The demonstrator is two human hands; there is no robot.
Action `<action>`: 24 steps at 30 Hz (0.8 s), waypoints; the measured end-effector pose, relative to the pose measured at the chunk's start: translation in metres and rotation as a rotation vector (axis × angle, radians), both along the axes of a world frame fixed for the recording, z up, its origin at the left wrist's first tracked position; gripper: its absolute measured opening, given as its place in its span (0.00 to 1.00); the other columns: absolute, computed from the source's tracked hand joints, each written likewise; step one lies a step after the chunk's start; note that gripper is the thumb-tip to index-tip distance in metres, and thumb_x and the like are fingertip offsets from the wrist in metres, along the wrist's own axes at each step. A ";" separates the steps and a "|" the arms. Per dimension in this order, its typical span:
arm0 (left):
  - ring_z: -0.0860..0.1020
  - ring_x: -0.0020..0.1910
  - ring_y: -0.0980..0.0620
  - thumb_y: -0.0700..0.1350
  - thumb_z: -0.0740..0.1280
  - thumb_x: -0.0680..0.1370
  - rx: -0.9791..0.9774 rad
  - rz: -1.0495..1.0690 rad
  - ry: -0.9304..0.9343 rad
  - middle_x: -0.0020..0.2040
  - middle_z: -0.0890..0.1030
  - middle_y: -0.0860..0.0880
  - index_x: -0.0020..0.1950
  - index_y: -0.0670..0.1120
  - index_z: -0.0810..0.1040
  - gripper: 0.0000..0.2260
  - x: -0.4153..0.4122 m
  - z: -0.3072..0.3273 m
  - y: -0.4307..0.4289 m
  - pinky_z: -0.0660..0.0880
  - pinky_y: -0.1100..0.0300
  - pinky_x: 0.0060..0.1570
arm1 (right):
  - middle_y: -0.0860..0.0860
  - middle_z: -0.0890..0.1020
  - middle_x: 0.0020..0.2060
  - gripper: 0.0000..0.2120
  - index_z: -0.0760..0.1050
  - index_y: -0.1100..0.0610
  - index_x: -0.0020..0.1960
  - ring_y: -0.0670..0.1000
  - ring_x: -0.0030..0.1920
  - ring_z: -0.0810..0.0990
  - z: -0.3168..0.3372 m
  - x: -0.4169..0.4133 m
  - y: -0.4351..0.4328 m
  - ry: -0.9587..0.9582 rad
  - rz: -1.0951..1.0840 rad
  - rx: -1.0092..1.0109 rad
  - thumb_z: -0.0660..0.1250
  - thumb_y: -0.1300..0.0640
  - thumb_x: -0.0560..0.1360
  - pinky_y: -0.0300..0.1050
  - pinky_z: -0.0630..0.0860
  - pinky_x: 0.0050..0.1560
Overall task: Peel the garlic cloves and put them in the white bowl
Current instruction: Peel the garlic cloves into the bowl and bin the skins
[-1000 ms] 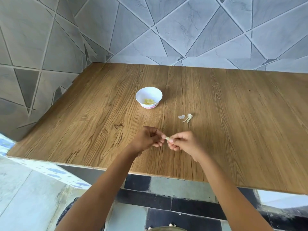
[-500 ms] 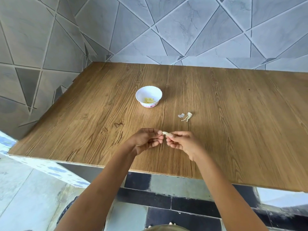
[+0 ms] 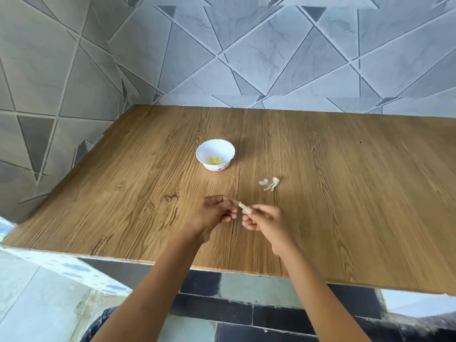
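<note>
Both hands are up over the near side of the bench (image 3: 345, 198), and between them sits one garlic clove (image 3: 243, 206), small and pale. The right hand (image 3: 265, 219) has it pinched at the lower end between thumb and fingertips, other fingers curled under. The left hand (image 3: 217, 213) meets it from the other side, fingers curled in, tips nipping the upper end; whether they have the clove itself or only loose skin is too small to tell.

This is a featherweight thing, firm in the body, but I'd judge it slick once bare, and the papery skin will tear rather than slide off whole. The best hold looks to be on the blunt root end, leaving the pointed tip free for the nails to lift the skin. Squeeze too hard and it could shoot out onto the wood.

Further back, well apart from the hands, stands the white bowl (image 3: 204, 156) with yellowish peeled cloves (image 3: 216, 160) in the bottom. Off to its right, scraps of skin (image 3: 271, 183) lie on the bench.
</note>
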State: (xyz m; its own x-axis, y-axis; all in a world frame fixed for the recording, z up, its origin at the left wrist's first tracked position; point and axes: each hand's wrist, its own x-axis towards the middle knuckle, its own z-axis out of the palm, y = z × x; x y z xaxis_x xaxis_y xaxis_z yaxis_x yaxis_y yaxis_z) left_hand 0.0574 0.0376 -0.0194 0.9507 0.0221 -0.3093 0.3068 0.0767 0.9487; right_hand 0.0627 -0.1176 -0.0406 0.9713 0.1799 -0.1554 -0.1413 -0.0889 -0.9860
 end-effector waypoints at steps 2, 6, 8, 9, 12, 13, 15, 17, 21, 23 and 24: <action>0.76 0.29 0.57 0.35 0.64 0.77 -0.123 0.004 0.017 0.31 0.79 0.48 0.41 0.39 0.79 0.06 0.000 0.001 0.000 0.73 0.68 0.30 | 0.52 0.82 0.33 0.06 0.80 0.62 0.47 0.46 0.34 0.82 0.007 0.003 -0.002 0.325 0.074 0.219 0.64 0.65 0.77 0.35 0.77 0.35; 0.75 0.29 0.57 0.37 0.65 0.77 0.029 -0.041 -0.014 0.31 0.79 0.48 0.40 0.41 0.78 0.07 0.000 0.001 0.005 0.72 0.68 0.30 | 0.53 0.82 0.34 0.05 0.80 0.64 0.47 0.46 0.33 0.81 0.009 0.005 -0.003 0.422 0.038 0.347 0.65 0.65 0.76 0.34 0.78 0.34; 0.74 0.28 0.57 0.39 0.67 0.77 0.374 -0.107 -0.095 0.31 0.78 0.47 0.38 0.40 0.79 0.08 -0.001 -0.003 0.009 0.71 0.68 0.30 | 0.55 0.83 0.36 0.04 0.80 0.64 0.48 0.47 0.34 0.82 0.006 0.001 -0.003 0.316 -0.032 0.241 0.68 0.65 0.74 0.35 0.79 0.35; 0.74 0.27 0.59 0.40 0.67 0.77 0.552 -0.150 -0.139 0.31 0.78 0.49 0.38 0.40 0.79 0.09 -0.001 -0.006 0.011 0.70 0.68 0.30 | 0.56 0.83 0.36 0.04 0.80 0.64 0.47 0.47 0.34 0.82 0.005 0.000 -0.003 0.252 -0.065 0.199 0.69 0.66 0.73 0.35 0.79 0.36; 0.72 0.29 0.61 0.44 0.67 0.78 0.926 -0.243 -0.268 0.31 0.77 0.53 0.37 0.44 0.80 0.10 -0.001 -0.010 0.010 0.68 0.66 0.34 | 0.54 0.83 0.35 0.04 0.80 0.60 0.44 0.46 0.32 0.82 0.003 -0.003 -0.002 0.074 -0.096 0.124 0.70 0.68 0.72 0.35 0.79 0.37; 0.73 0.32 0.60 0.46 0.68 0.77 0.957 -0.219 -0.300 0.33 0.77 0.54 0.38 0.45 0.81 0.09 0.000 -0.011 0.009 0.68 0.65 0.35 | 0.53 0.83 0.35 0.05 0.80 0.58 0.44 0.44 0.32 0.82 0.002 -0.004 -0.002 0.040 -0.102 0.105 0.71 0.68 0.72 0.35 0.79 0.37; 0.75 0.35 0.59 0.45 0.73 0.73 0.902 -0.119 -0.324 0.35 0.79 0.54 0.40 0.45 0.82 0.04 0.001 -0.010 0.008 0.72 0.64 0.38 | 0.51 0.83 0.35 0.06 0.80 0.57 0.44 0.43 0.33 0.82 0.000 -0.004 -0.003 -0.002 -0.106 0.080 0.71 0.67 0.72 0.35 0.79 0.38; 0.76 0.35 0.58 0.39 0.75 0.69 0.809 -0.048 -0.307 0.35 0.79 0.55 0.39 0.45 0.81 0.04 0.001 -0.008 0.006 0.75 0.61 0.40 | 0.51 0.84 0.36 0.06 0.81 0.59 0.46 0.43 0.33 0.83 -0.002 -0.003 -0.004 -0.031 -0.103 0.065 0.71 0.67 0.72 0.35 0.79 0.38; 0.79 0.35 0.62 0.33 0.69 0.73 0.691 -0.056 -0.247 0.35 0.81 0.54 0.47 0.44 0.82 0.08 0.002 -0.008 0.006 0.76 0.67 0.40 | 0.52 0.84 0.36 0.05 0.81 0.60 0.48 0.44 0.34 0.83 -0.003 -0.003 -0.004 -0.049 -0.097 0.070 0.71 0.66 0.72 0.36 0.79 0.39; 0.79 0.36 0.61 0.31 0.65 0.75 0.565 -0.077 -0.206 0.38 0.82 0.51 0.49 0.42 0.83 0.10 0.002 -0.007 0.006 0.76 0.66 0.42 | 0.51 0.84 0.36 0.05 0.81 0.59 0.47 0.45 0.34 0.83 -0.004 -0.003 -0.003 -0.057 -0.106 0.067 0.71 0.66 0.72 0.36 0.79 0.38; 0.79 0.37 0.59 0.32 0.65 0.76 0.470 -0.078 -0.175 0.40 0.82 0.50 0.49 0.43 0.82 0.09 0.002 -0.006 0.005 0.77 0.64 0.43 | 0.51 0.84 0.35 0.05 0.81 0.57 0.46 0.45 0.34 0.83 -0.004 -0.003 -0.003 -0.066 -0.108 0.066 0.71 0.65 0.72 0.36 0.79 0.38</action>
